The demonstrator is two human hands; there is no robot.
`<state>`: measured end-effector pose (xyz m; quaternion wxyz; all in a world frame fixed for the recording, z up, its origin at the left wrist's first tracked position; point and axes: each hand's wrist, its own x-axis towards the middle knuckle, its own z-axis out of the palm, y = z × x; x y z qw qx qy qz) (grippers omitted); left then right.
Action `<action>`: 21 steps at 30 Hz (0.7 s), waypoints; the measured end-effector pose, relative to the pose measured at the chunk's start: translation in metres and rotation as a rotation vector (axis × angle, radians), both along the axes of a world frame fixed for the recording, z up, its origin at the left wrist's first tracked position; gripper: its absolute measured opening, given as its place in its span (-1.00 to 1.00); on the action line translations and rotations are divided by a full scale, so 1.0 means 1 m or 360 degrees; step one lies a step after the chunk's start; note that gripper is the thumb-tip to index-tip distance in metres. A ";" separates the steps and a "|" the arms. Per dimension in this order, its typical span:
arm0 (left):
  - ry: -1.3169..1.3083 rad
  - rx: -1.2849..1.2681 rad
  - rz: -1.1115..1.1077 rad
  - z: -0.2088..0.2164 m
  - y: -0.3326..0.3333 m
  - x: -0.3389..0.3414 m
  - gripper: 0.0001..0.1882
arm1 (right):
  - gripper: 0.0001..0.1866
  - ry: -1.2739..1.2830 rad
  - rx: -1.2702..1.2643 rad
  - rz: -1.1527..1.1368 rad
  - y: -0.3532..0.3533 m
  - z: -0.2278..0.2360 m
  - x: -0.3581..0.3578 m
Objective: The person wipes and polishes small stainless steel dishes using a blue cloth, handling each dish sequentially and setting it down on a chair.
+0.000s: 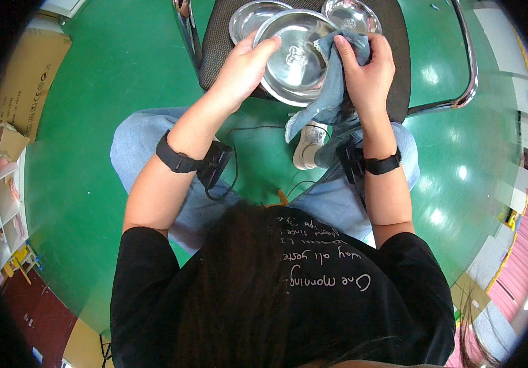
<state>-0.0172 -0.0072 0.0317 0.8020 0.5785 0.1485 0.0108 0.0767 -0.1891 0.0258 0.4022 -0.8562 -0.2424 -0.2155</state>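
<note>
The fingers of the left hand (245,69) clamp the left rim of a shiny metal bowl (293,70), thumb over its edge. The right hand (371,73) has its fingers closed on a blue-grey cloth (332,92), which lies over the bowl's right side. The bowl is above a dark mesh chair seat (220,61), partly overlapping a second metal bowl (248,18); a third bowl (353,18) sits at right.

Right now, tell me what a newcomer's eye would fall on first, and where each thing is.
Probably the shiny bowl near the top centre, its left rim in the left hand, with a blue-grey cloth in the right hand at its right side. Next, a second bowl and a third bowl behind it on the dark chair, then the green floor all around.
</note>
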 end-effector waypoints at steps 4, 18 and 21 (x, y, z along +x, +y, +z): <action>0.0090 -0.0025 -0.0013 -0.004 -0.001 0.001 -0.43 | -0.60 -0.0148 -0.0057 0.0036 0.003 0.009 -0.006; -0.0160 0.0339 0.0119 -0.034 0.003 0.008 -0.46 | -0.69 -0.0236 -0.0533 0.0456 0.026 -0.005 -0.042; -0.0203 0.0474 0.0069 -0.035 0.001 0.006 -0.47 | -0.61 -0.0132 -0.0634 0.0443 0.024 -0.007 -0.045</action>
